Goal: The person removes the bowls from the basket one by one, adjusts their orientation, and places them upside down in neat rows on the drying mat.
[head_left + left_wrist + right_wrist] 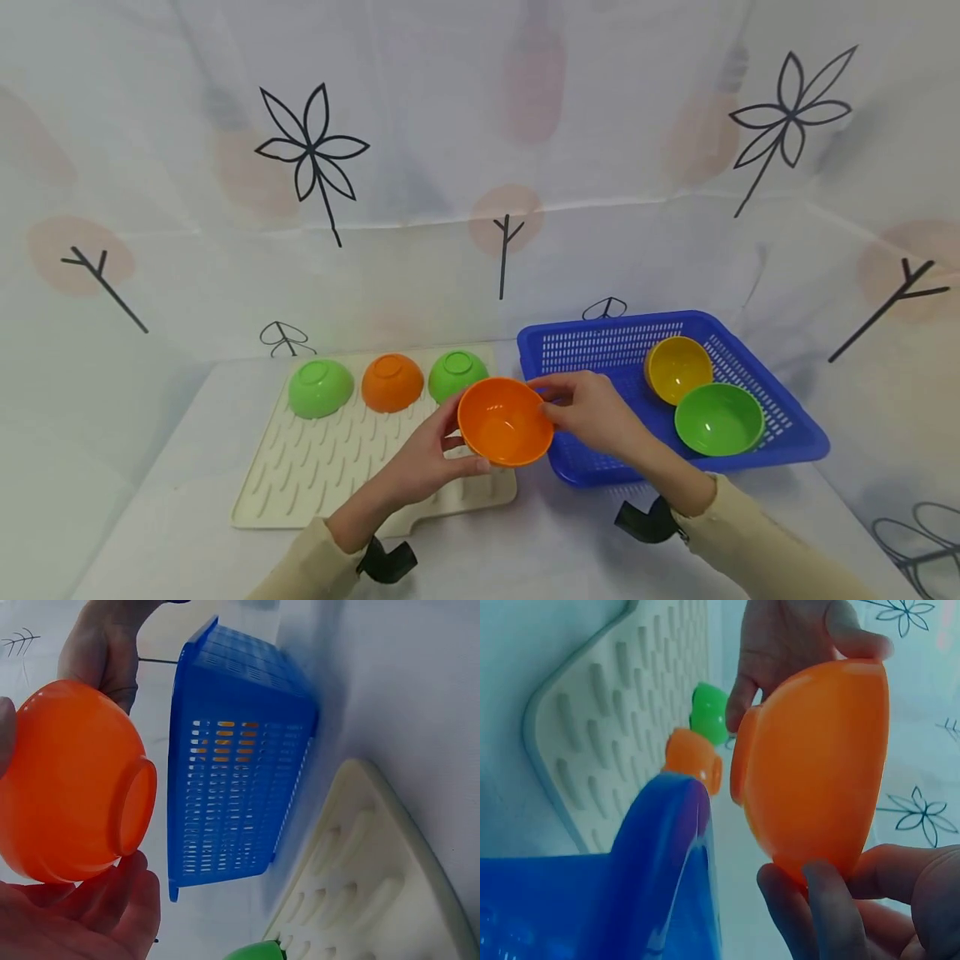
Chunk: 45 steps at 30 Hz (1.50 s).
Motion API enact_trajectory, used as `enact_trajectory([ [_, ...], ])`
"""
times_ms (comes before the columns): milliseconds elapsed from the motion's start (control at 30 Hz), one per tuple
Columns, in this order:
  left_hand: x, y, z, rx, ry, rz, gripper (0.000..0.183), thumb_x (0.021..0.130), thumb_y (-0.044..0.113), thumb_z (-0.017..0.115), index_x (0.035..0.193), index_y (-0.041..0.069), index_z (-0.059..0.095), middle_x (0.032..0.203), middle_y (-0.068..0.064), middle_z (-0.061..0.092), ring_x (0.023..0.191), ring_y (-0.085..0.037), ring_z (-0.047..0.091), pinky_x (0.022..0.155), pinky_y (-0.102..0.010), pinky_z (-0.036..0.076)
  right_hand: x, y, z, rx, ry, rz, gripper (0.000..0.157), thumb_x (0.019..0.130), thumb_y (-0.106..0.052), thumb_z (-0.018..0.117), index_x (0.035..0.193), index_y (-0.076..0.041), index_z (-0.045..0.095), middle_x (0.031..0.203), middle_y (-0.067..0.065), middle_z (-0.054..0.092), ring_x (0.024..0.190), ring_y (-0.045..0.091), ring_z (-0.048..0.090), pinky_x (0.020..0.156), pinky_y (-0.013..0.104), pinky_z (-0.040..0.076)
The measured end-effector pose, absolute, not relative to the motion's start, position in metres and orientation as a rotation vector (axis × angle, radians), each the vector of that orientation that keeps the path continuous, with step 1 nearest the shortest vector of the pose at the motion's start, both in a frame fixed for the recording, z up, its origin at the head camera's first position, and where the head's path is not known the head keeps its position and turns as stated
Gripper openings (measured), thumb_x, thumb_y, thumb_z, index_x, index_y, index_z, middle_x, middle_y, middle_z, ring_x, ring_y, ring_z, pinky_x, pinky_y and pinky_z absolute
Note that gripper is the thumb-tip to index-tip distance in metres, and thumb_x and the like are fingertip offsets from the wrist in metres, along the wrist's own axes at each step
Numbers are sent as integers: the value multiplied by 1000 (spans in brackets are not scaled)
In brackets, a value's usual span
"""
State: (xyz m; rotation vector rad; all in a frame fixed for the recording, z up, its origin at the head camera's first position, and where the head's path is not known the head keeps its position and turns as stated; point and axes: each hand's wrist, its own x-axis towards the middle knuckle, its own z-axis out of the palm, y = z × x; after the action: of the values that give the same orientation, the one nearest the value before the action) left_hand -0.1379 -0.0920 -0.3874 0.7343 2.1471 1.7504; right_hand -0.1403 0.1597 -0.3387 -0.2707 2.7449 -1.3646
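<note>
An orange bowl is held up between both hands, its hollow tilted toward the head camera. My left hand grips its left side, the thumb at the rim and the fingers beneath. On the opposite side my right hand pinches the rim. The foot ring of this orange bowl faces the drying mat in the left wrist view. A ridged cream drying mat lies below and left. Along its back edge sit a green bowl, another orange bowl and a second green bowl, all upside down.
A blue plastic basket stands right of the mat, under my right forearm. Inside it, a yellow bowl and a green bowl lean together at the right. A patterned white cloth hangs behind the table.
</note>
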Motion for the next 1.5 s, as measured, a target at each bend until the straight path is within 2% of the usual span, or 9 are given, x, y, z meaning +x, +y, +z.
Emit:
enact_trajectory([
  [300, -137, -98, -389, 762, 2180, 1722, 89, 83, 24, 82, 155, 24, 29, 147, 4, 46, 133, -21, 47, 105, -48, 44, -134, 152, -342, -279, 2742, -1483, 36, 91, 1, 69, 126, -5, 67, 114, 11, 71, 104, 30, 69, 77, 36, 60],
  [500, -140, -102, -394, 777, 2219, 1698, 93, 79, 22, 86, 154, 26, 32, 148, 5, 46, 134, -20, 46, 103, -46, 46, -128, 148, -347, -319, 2769, -1560, 37, 90, 3, 69, 126, -5, 67, 117, 10, 69, 109, 32, 66, 80, 37, 59],
  [733, -143, -111, -400, 762, 2208, 1699, 81, 78, 17, 87, 147, 19, 45, 140, 2, 55, 126, -20, 53, 97, -39, 52, -121, 145, -352, -243, 2649, -1752, 34, 90, 1, 71, 122, -10, 69, 117, 5, 70, 114, 29, 64, 83, 34, 58],
  [833, -144, -114, -399, 771, 2188, 1719, 75, 78, 15, 87, 144, 16, 49, 136, 0, 58, 122, -22, 54, 96, -41, 52, -118, 144, -353, -219, 2538, -1872, 33, 91, 1, 69, 123, -8, 69, 119, 7, 68, 115, 29, 64, 83, 33, 58],
  [1000, -143, -117, -395, 766, 2167, 1773, 71, 78, 14, 86, 140, 15, 52, 132, -2, 58, 119, -24, 56, 98, -42, 51, -118, 143, -355, -204, 2409, -1979, 34, 92, 2, 68, 125, -4, 66, 122, 13, 66, 113, 32, 64, 83, 34, 58],
  [1200, -143, -121, -390, 802, 2171, 1852, 69, 78, 9, 85, 139, 15, 53, 132, -4, 59, 122, -26, 55, 99, -36, 51, -122, 144, -357, -116, 2424, -1903, 35, 92, 3, 66, 126, -7, 66, 124, 10, 66, 118, 30, 61, 91, 37, 55],
  [1367, -143, -123, -387, 858, 2209, 1856, 70, 78, 7, 85, 139, 18, 54, 132, -1, 59, 124, -24, 54, 99, -38, 50, -123, 148, -355, -109, 2362, -1906, 36, 95, -3, 65, 130, -11, 64, 127, 6, 65, 118, 26, 61, 96, 37, 52],
  [1500, -143, -122, -387, 933, 2216, 1845, 69, 79, 11, 85, 140, 20, 54, 137, 0, 55, 127, -22, 52, 100, -42, 50, -122, 149, -351, -145, 2324, -1913, 35, 98, -12, 64, 133, -9, 62, 131, 7, 63, 121, 28, 59, 99, 39, 50],
])
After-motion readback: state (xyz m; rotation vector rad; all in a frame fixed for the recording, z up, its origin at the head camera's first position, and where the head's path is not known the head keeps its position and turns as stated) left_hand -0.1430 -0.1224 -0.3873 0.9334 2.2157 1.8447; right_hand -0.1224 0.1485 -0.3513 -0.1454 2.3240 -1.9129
